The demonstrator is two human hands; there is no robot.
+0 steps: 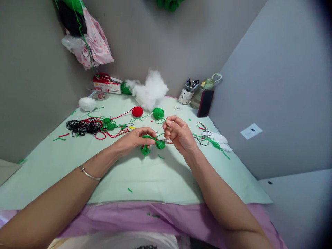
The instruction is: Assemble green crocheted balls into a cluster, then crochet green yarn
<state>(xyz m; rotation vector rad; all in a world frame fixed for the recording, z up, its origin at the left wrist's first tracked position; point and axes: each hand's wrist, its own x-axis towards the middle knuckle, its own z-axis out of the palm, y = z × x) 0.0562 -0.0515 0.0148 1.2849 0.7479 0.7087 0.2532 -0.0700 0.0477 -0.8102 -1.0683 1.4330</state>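
My left hand point(136, 139) pinches a small green crocheted piece point(153, 142) just above the pale green table cover point(145, 176). My right hand point(178, 133) is closed beside it, its fingertips pinched on a thin green strand that runs up toward a green yarn ball point(158, 112). A thin pinkish tool lies at the right hand's fingers near the green piece; I cannot tell what it is. A silver bangle point(89, 174) sits on my left wrist.
A red yarn ball point(137, 111), a black yarn tangle point(81, 126), small green pieces point(109, 123) and white stuffing point(151, 90) lie behind. A white ball point(87, 103), a red-white box point(107, 84), a tool cup point(187, 92), a bottle point(203, 90) and a dark phone point(205, 103) stand by the walls.
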